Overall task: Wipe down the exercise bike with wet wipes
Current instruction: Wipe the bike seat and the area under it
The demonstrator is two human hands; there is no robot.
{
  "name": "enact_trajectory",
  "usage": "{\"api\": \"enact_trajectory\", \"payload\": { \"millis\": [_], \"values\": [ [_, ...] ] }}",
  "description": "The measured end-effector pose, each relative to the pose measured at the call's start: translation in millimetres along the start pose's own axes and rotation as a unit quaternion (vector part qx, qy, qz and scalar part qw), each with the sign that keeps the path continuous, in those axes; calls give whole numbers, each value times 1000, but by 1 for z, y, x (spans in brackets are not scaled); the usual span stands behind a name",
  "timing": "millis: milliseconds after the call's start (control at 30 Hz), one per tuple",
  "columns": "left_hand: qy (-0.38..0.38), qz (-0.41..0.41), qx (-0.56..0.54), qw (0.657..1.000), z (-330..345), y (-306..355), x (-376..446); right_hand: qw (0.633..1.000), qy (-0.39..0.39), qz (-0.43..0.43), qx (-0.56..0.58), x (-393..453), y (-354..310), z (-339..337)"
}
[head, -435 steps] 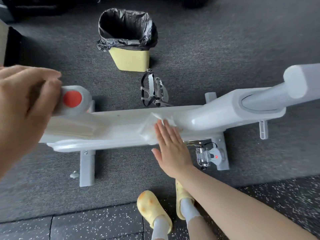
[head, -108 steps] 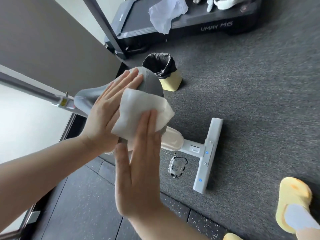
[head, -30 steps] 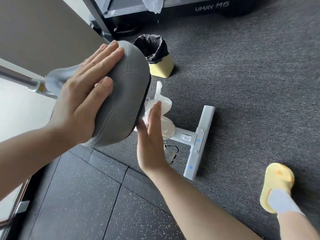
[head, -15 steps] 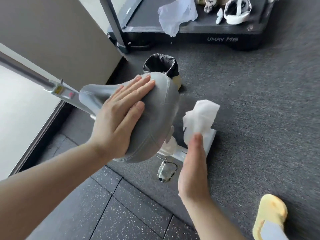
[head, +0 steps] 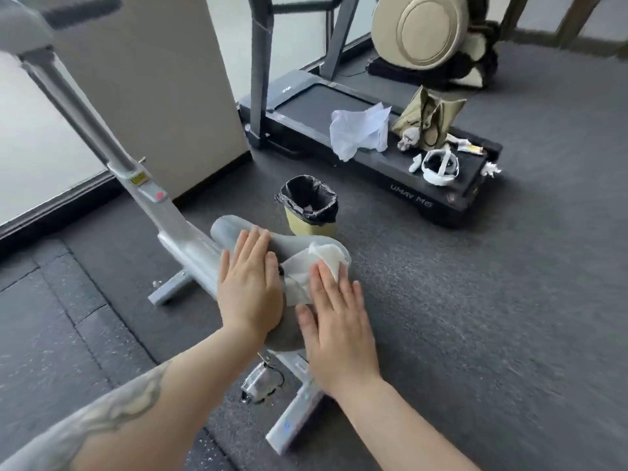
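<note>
- Pressing flat on the grey saddle [head: 299,243] at the centre of the frame, the right hand [head: 339,331] holds a white wet wipe [head: 323,263] down with straight, slightly spread fingers; the wipe is crumpled under the fingertips and bunches up toward the saddle's far, wide end.
- Left hand [head: 249,287] lies just beside the right one, palm down on the saddle's left side, fingers straight and close together, gripping nothing.
- Exercise bike [head: 190,246] runs from the upper left of the frame to the lower centre: a pale grey post [head: 85,117] slants down from the upper left, carries a red mark [head: 159,196], and meets the frame under the left hand.
- One floor bar [head: 168,287] of the bike shows left of the hands, another [head: 292,426] below the right wrist, both on dark carpet [head: 475,300]; a clear pedal [head: 260,385] hangs between them.
- Small yellow bin [head: 307,207] with a black liner stands just beyond the saddle, above the hands in the frame.
- Black treadmill [head: 367,137] lies at the upper centre, with a crumpled white sheet [head: 360,129], an olive bag [head: 428,117] and small white items on its deck.
- Round beige machine [head: 431,28] sits at the upper right.
- Speckled rubber tiles [head: 44,328] cover the floor at the lower left.
</note>
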State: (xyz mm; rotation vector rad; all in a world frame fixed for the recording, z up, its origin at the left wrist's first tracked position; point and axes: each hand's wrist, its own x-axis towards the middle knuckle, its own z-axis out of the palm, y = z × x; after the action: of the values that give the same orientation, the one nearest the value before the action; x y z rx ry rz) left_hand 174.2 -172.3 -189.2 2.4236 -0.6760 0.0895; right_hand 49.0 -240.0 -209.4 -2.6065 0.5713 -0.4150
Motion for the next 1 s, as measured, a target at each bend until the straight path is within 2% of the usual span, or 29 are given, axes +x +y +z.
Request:
{"api": "enact_trajectory", "payload": {
  "millis": [200, 367, 567, 667, 833, 933, 1000],
  "values": [
    [19, -51, 0, 999, -3, 3, 1, 978, -103, -127, -129, 1, 29, -29],
    [25, -68, 15, 997, -4, 4, 1, 965, -185, -166, -85, 51, 28, -38],
    [38, -83, 67, 994, -3, 5, 0, 958, -181, -203, -95, 40, 57, -50],
    [41, -114, 82, 989, -1, 5, 0, 957, -208, -201, -33, 73, 64, -53],
    [27, -241, 7, 970, 5, 19, -23, 940, -256, -220, 46, 91, 67, -49],
    [58, -263, -17, 963, 11, 27, -40, 939, -225, -259, 25, 72, 91, -53],
    [78, -260, -28, 962, 12, 26, -42, 945, -205, -253, 35, 79, 91, -50]
  ]
}}
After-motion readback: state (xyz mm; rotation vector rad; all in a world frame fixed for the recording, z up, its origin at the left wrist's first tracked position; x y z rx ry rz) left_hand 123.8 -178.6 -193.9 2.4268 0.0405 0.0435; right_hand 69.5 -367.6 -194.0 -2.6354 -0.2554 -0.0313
